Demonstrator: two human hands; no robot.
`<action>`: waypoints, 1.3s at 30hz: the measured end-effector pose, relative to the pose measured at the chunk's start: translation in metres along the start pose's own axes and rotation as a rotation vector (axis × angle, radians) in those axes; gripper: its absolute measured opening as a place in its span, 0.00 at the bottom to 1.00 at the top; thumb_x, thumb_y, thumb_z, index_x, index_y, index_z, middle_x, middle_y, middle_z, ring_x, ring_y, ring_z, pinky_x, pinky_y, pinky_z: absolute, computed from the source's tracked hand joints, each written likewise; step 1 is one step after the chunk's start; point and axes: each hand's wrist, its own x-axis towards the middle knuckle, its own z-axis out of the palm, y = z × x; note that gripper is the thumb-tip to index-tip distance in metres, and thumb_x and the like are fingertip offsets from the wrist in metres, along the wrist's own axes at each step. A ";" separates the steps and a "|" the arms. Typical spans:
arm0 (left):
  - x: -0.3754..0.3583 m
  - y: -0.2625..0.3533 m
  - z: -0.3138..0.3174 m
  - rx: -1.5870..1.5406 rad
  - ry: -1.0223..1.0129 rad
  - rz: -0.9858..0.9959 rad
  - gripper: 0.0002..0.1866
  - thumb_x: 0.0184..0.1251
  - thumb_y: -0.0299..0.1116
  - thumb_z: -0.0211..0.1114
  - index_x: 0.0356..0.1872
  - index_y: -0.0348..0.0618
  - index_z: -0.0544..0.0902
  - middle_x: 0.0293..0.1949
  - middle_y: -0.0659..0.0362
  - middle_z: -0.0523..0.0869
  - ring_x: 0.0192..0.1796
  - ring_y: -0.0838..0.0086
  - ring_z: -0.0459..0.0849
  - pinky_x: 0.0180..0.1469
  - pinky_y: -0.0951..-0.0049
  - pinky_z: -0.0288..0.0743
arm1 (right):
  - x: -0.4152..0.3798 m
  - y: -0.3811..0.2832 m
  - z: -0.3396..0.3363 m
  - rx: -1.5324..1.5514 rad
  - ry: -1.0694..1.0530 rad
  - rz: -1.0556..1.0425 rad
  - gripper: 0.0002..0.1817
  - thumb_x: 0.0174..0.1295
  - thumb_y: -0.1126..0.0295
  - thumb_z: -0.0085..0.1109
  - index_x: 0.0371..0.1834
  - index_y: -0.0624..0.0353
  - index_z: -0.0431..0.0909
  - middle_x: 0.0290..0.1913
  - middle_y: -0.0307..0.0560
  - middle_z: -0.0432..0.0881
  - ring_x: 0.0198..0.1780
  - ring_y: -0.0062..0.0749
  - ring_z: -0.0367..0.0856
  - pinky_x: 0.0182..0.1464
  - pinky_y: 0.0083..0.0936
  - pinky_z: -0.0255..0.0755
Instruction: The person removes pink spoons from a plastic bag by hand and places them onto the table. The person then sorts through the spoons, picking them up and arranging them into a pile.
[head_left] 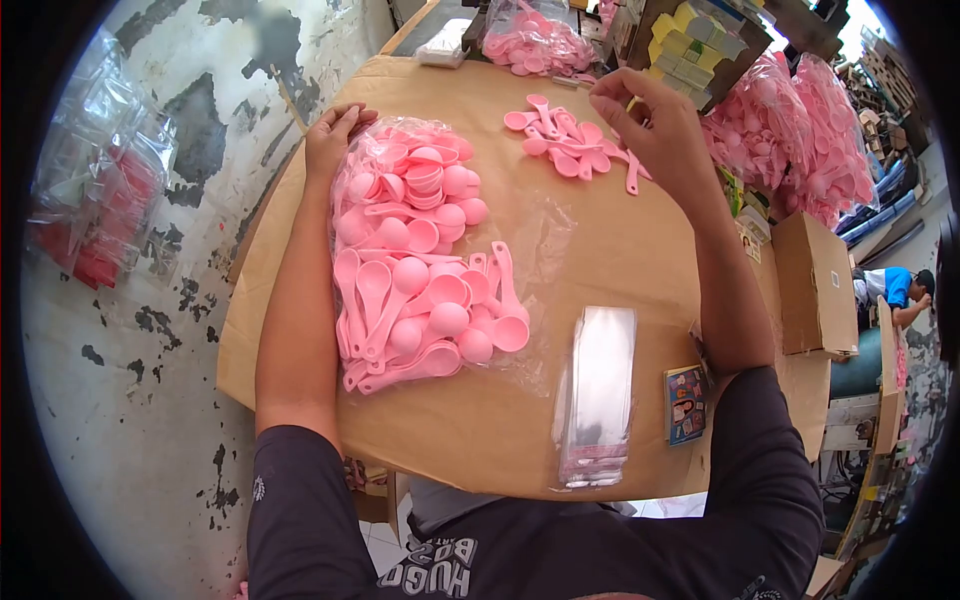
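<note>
A clear plastic bag [530,245] filled with pink scoop spoons [425,290] lies on the left half of the table. My left hand [336,135] is at the bag's far left corner, its fingers curled on the plastic edge. Beyond the bag, a loose pile of pink spoons [567,145] rests on the tabletop. Over the right side of that pile hovers my right hand [650,120], fingers bent and apart, with nothing visible between them. One spoon's handle points toward me just beneath it.
Brown cardboard [480,440] covers the table. A stack of clear sleeves [603,380] and printed cards [686,405] lie near its front edge. Bagged pink spoons [765,125] and a carton [815,285] stand right. Another person [895,288] works farther right; a peeling wall [140,400] borders the left.
</note>
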 end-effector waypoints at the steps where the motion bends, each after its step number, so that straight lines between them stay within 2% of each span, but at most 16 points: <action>1: 0.000 0.000 -0.002 0.029 -0.001 0.010 0.14 0.83 0.30 0.60 0.57 0.28 0.83 0.51 0.44 0.91 0.54 0.64 0.91 0.62 0.70 0.84 | -0.001 0.000 0.001 -0.008 0.005 -0.009 0.11 0.72 0.66 0.68 0.48 0.63 0.84 0.38 0.38 0.87 0.30 0.15 0.78 0.32 0.20 0.73; 3: 0.003 -0.002 -0.001 0.039 -0.006 0.049 0.14 0.82 0.30 0.60 0.57 0.28 0.83 0.50 0.45 0.91 0.53 0.64 0.92 0.61 0.70 0.85 | -0.003 -0.001 0.004 0.079 -0.120 -0.055 0.09 0.73 0.68 0.67 0.48 0.62 0.85 0.37 0.37 0.87 0.31 0.17 0.79 0.34 0.20 0.73; 4: 0.002 -0.005 -0.001 0.029 0.014 0.029 0.14 0.82 0.30 0.61 0.57 0.28 0.83 0.49 0.45 0.91 0.53 0.64 0.92 0.61 0.70 0.85 | -0.002 0.001 0.006 0.114 -0.202 -0.135 0.08 0.72 0.70 0.66 0.49 0.61 0.85 0.38 0.37 0.87 0.34 0.19 0.81 0.37 0.23 0.75; 7: -0.001 -0.008 0.001 0.006 0.033 0.024 0.14 0.82 0.30 0.61 0.56 0.28 0.83 0.48 0.46 0.92 0.51 0.65 0.92 0.59 0.70 0.86 | -0.010 -0.008 0.020 0.175 -0.465 -0.182 0.09 0.71 0.70 0.68 0.50 0.60 0.86 0.42 0.41 0.90 0.42 0.24 0.85 0.43 0.25 0.77; 8: -0.001 -0.005 0.002 0.014 0.036 0.022 0.14 0.82 0.30 0.61 0.56 0.29 0.84 0.48 0.46 0.92 0.51 0.66 0.92 0.58 0.71 0.86 | -0.013 -0.008 0.029 0.233 -0.555 -0.258 0.09 0.72 0.70 0.67 0.51 0.58 0.87 0.47 0.42 0.90 0.48 0.28 0.87 0.48 0.29 0.80; 10: -0.002 -0.001 0.003 0.013 0.033 0.026 0.13 0.82 0.29 0.60 0.56 0.29 0.84 0.48 0.46 0.92 0.50 0.67 0.92 0.57 0.72 0.87 | -0.016 -0.014 0.039 0.318 -0.709 -0.297 0.09 0.71 0.71 0.65 0.51 0.61 0.86 0.49 0.44 0.90 0.50 0.32 0.88 0.56 0.31 0.81; 13: -0.004 0.002 0.005 0.036 0.040 0.005 0.13 0.83 0.29 0.60 0.56 0.28 0.84 0.48 0.47 0.92 0.49 0.69 0.92 0.54 0.76 0.87 | -0.024 -0.021 0.050 0.303 -0.869 -0.295 0.14 0.70 0.72 0.65 0.57 0.61 0.86 0.53 0.47 0.90 0.54 0.36 0.87 0.60 0.33 0.79; 16: -0.005 0.002 0.005 0.023 0.035 0.007 0.13 0.83 0.29 0.60 0.56 0.28 0.84 0.48 0.47 0.92 0.49 0.69 0.92 0.54 0.76 0.87 | -0.029 -0.018 0.060 0.220 -0.864 -0.381 0.16 0.68 0.72 0.65 0.58 0.61 0.85 0.54 0.48 0.89 0.55 0.38 0.87 0.60 0.36 0.79; 17: -0.005 0.003 0.005 0.023 0.034 0.013 0.13 0.83 0.29 0.60 0.56 0.29 0.84 0.48 0.47 0.92 0.49 0.69 0.92 0.54 0.76 0.87 | -0.031 -0.015 0.064 0.219 -0.861 -0.425 0.20 0.67 0.71 0.67 0.61 0.61 0.84 0.58 0.50 0.87 0.54 0.41 0.87 0.60 0.38 0.78; 23: -0.005 0.004 0.006 0.037 0.035 -0.004 0.13 0.83 0.29 0.59 0.57 0.28 0.83 0.48 0.47 0.92 0.50 0.69 0.92 0.55 0.76 0.87 | -0.035 -0.015 0.069 0.234 -0.905 -0.394 0.23 0.68 0.69 0.67 0.66 0.55 0.82 0.68 0.52 0.80 0.50 0.41 0.86 0.57 0.36 0.80; 27: -0.004 0.002 0.005 0.022 0.032 -0.006 0.14 0.83 0.29 0.59 0.57 0.28 0.83 0.48 0.47 0.92 0.50 0.69 0.92 0.55 0.75 0.87 | -0.035 -0.018 0.069 0.222 -0.914 -0.385 0.24 0.68 0.68 0.67 0.68 0.51 0.82 0.70 0.51 0.79 0.48 0.39 0.87 0.55 0.35 0.81; 29: -0.004 0.002 0.005 0.015 0.033 -0.006 0.14 0.83 0.29 0.59 0.57 0.27 0.83 0.48 0.47 0.92 0.51 0.68 0.92 0.56 0.75 0.87 | -0.036 -0.021 0.067 0.207 -0.927 -0.362 0.26 0.67 0.68 0.68 0.70 0.48 0.81 0.70 0.50 0.79 0.54 0.41 0.85 0.61 0.37 0.79; 30: -0.004 0.002 0.005 0.015 0.032 -0.006 0.14 0.83 0.29 0.59 0.57 0.27 0.83 0.48 0.47 0.92 0.51 0.68 0.92 0.56 0.75 0.87 | -0.037 -0.018 0.069 0.207 -0.926 -0.361 0.26 0.67 0.68 0.68 0.70 0.48 0.81 0.70 0.50 0.79 0.54 0.41 0.85 0.61 0.37 0.79; 32: -0.004 0.002 0.005 0.024 0.027 -0.001 0.14 0.83 0.29 0.59 0.57 0.27 0.83 0.49 0.46 0.92 0.51 0.68 0.92 0.56 0.75 0.87 | -0.039 -0.015 0.074 0.155 -0.834 -0.527 0.30 0.65 0.69 0.68 0.73 0.46 0.79 0.71 0.50 0.79 0.64 0.45 0.80 0.68 0.40 0.75; 35: -0.003 0.001 0.004 0.021 0.025 -0.005 0.14 0.83 0.29 0.59 0.57 0.28 0.83 0.49 0.46 0.92 0.51 0.68 0.92 0.56 0.75 0.87 | -0.040 -0.022 0.071 0.141 -0.889 -0.467 0.35 0.60 0.72 0.68 0.75 0.42 0.77 0.72 0.50 0.78 0.70 0.49 0.75 0.72 0.43 0.70; 39: -0.003 0.000 0.003 0.022 0.019 0.002 0.14 0.83 0.29 0.59 0.57 0.28 0.83 0.49 0.46 0.92 0.51 0.68 0.92 0.56 0.74 0.87 | -0.041 -0.021 0.074 0.137 -0.889 -0.475 0.39 0.57 0.74 0.67 0.76 0.40 0.75 0.72 0.51 0.77 0.69 0.51 0.75 0.72 0.43 0.71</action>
